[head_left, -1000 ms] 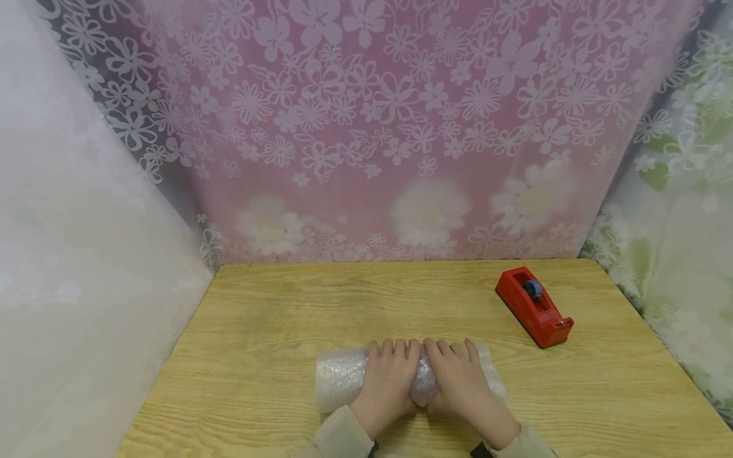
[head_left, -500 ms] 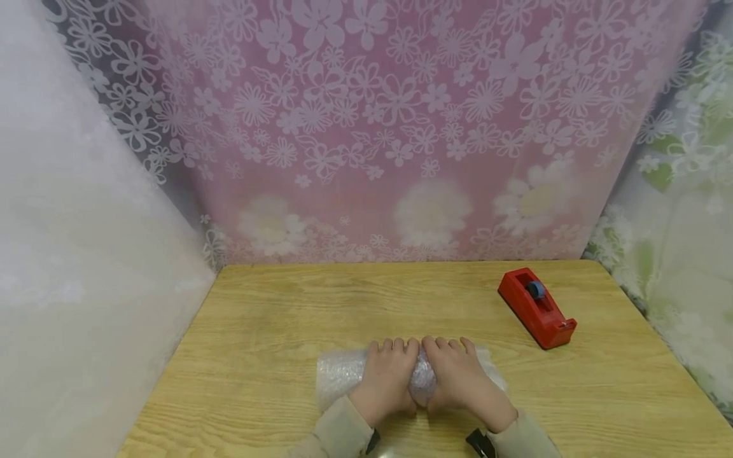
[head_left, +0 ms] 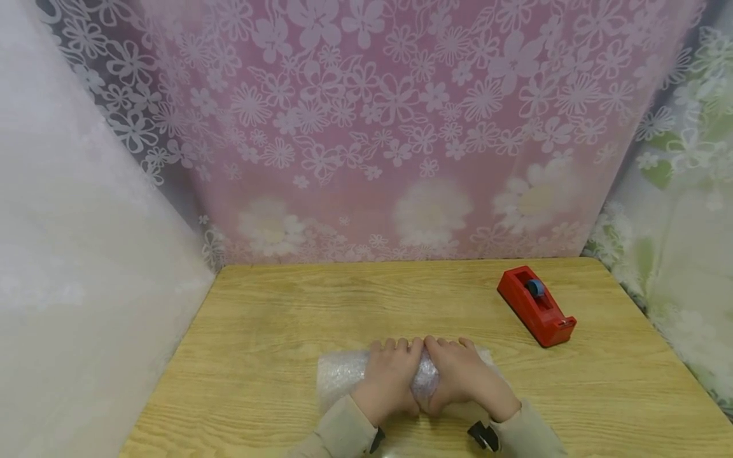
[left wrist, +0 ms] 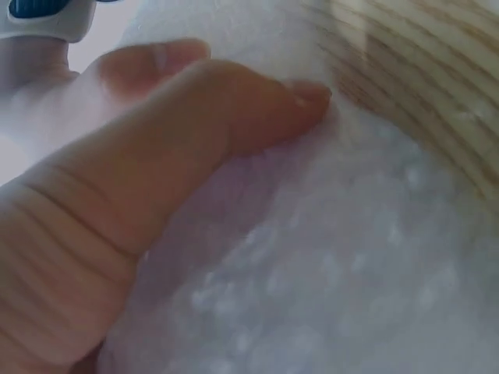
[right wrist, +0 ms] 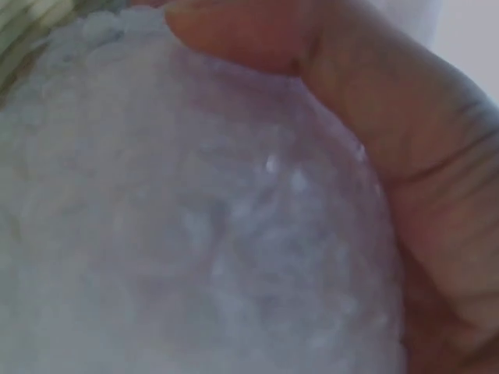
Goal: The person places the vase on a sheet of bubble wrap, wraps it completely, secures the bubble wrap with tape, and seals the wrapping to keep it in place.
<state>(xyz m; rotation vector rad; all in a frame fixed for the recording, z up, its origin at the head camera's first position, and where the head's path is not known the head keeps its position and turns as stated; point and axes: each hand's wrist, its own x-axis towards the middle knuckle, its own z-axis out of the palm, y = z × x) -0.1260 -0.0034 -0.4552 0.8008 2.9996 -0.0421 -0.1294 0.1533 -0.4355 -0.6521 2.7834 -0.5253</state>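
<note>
A rolled bundle of clear bubble wrap (head_left: pixel 342 376) lies crosswise near the front of the wooden table, with a faint purple tint at its middle. Over its centre my left hand (head_left: pixel 391 375) grips it, fingers across the top and thumb on the near side. Right beside it, my right hand (head_left: pixel 462 376) grips the same roll in mirror fashion. In the left wrist view the thumb (left wrist: pixel 234 109) presses along the bubble wrap (left wrist: pixel 335 257). The right wrist view shows the other thumb (right wrist: pixel 242 35) against the wrap's curved surface (right wrist: pixel 210 210). Whatever is inside the roll is hidden.
A red tape dispenser (head_left: pixel 535 306) with a blue-cored roll stands at the table's back right. The wooden table (head_left: pixel 275 305) meets a pink floral curtain (head_left: pixel 366 127) behind, with pale cloths hanging at left and right.
Both hands keep their grip on the bubble wrap and have shifted only slightly. The roll stays in nearly the same place, and the tape dispenser is unmoved.
</note>
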